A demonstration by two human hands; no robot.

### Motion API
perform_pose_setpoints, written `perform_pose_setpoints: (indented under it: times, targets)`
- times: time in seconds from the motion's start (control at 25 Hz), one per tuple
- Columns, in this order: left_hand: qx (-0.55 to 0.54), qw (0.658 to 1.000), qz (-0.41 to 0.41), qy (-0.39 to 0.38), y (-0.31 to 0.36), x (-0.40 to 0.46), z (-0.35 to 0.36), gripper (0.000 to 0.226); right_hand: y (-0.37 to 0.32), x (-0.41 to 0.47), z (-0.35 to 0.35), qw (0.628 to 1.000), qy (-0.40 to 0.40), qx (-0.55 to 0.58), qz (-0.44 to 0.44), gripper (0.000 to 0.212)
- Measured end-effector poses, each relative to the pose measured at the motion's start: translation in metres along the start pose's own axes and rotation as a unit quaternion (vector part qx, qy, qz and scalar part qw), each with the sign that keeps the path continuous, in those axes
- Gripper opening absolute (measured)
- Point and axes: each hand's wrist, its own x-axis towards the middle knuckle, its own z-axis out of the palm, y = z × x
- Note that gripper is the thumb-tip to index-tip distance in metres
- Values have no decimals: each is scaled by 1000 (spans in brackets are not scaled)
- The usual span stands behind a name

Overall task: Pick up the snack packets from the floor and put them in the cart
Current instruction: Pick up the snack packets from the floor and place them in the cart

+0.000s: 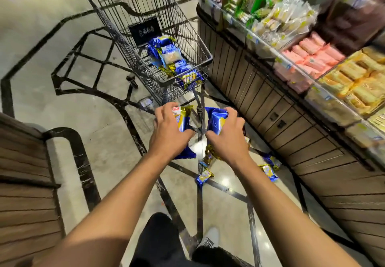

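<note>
Blue-and-gold snack packets fill both hands: left hand [166, 129] grips one packet [183, 118], right hand [226, 135] another [215, 118]; lift well over the cart [205, 58] rim before releasing.

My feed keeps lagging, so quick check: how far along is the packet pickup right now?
Partly done. Several blue-and-gold packets already lie in the cart. In hand: the left hand grips one packet and the right hand grips another, both just short of the cart. Left to do: at least three packets remain on the floor, one near the feet and two by the shelf base.
</note>
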Motion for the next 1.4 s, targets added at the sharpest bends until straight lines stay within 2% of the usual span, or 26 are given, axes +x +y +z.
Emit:
perform_pose_setpoints:
  times: [0.48, 0.68, 0.88, 1.04, 1.4]
  targets:
    - [-8, 998, -41, 37, -109, 103, -152, 79, -185, 58, 133, 998, -28, -10, -50, 82]
    - [-13, 997, -50, 56, -149, 149, -200, 80, -245, 83, 179, 997, -34, -22, -73, 77]
    - [-32, 994, -79, 72, -192, 193, -226, 78, -282, 126, 219, 995, -64, -31, -71, 78]
    - [-37, 990, -115, 74, -218, 244, -236, 76, -309, 179, 258, 993, -97, 6, -60, 80]
    - [-49, 986, -147, 62, -233, 399, -267, 75, -375, 314, 313, 985, -155, 34, -61, 84]
